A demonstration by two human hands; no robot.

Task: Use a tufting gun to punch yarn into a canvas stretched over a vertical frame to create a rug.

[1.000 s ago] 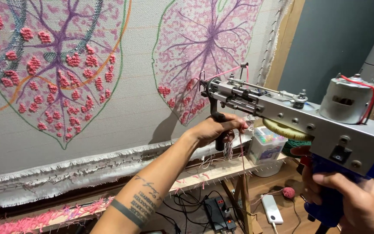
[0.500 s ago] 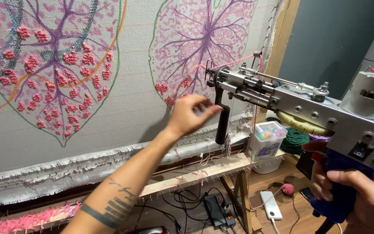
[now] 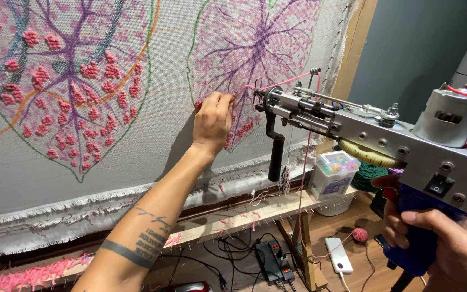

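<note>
Hands at a stretched tufting cloth with leaf patterns, one on the yarn, one on the tufting gun.

The tufting cloth [image 3: 152, 157] hangs on a wooden frame [image 3: 244, 213], a pink-dotted leaf at its left and a purple-veined one further right. The left hand [image 3: 213, 120] rests against that purple leaf, its grip pinched shut on the pink yarn [image 3: 277, 85], which runs to the needle end of the tufting gun [image 3: 363, 130]. The gun hovers just beside the cloth, its black front handle hanging free. At the far right the right hand [image 3: 449, 246] has its grip closed around the blue rear handle. Below, a clear box of coloured bits [image 3: 333, 173] sits on the frame's ledge, with a power strip [image 3: 274, 262] on the floor.
</note>
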